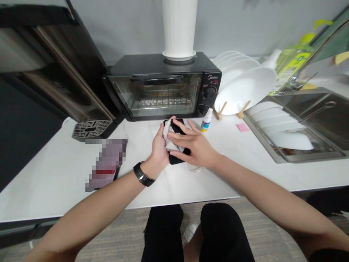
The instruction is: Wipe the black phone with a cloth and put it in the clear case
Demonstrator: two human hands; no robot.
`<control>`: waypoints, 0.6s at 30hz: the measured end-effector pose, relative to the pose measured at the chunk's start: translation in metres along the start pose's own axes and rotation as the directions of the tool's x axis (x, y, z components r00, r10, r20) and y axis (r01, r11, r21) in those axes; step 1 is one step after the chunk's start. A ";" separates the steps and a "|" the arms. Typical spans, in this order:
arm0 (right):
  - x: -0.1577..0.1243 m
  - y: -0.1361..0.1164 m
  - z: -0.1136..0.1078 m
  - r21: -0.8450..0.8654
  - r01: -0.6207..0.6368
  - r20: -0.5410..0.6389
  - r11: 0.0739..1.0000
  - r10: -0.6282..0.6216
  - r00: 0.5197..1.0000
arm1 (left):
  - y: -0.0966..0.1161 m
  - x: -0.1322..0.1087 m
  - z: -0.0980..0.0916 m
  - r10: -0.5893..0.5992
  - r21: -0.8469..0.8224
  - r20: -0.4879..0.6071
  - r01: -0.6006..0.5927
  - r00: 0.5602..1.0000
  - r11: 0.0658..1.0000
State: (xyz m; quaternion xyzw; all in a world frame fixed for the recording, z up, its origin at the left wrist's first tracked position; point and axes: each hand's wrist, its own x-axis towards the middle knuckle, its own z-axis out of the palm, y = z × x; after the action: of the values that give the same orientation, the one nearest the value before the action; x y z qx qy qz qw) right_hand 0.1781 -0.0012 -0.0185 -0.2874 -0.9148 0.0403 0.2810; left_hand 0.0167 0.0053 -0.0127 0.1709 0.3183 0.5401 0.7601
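Gripping black phone (177,125) in left hand (159,151), open right hand (195,143) pressing white wipe (169,136), spray bottle (206,120) just beyond

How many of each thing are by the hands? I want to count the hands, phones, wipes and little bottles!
Hands: 2 (left hand, right hand)
Phones: 1 (black phone)
Wipes: 1 (white wipe)
Little bottles: 1 (small white bottle)
Total: 5
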 end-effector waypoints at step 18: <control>-0.001 0.002 0.002 0.021 0.143 -0.059 0.990 -0.141 0.988 | 0.010 0.008 0.002 0.130 0.014 -0.021 -0.130 0.991 0.991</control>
State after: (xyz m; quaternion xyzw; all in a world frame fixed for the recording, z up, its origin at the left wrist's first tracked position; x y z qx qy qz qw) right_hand 0.1789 -0.0002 -0.0213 -0.2189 -0.9239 0.0235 0.3130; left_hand 0.0124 0.0165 -0.0078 0.1902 0.3181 0.5883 0.7187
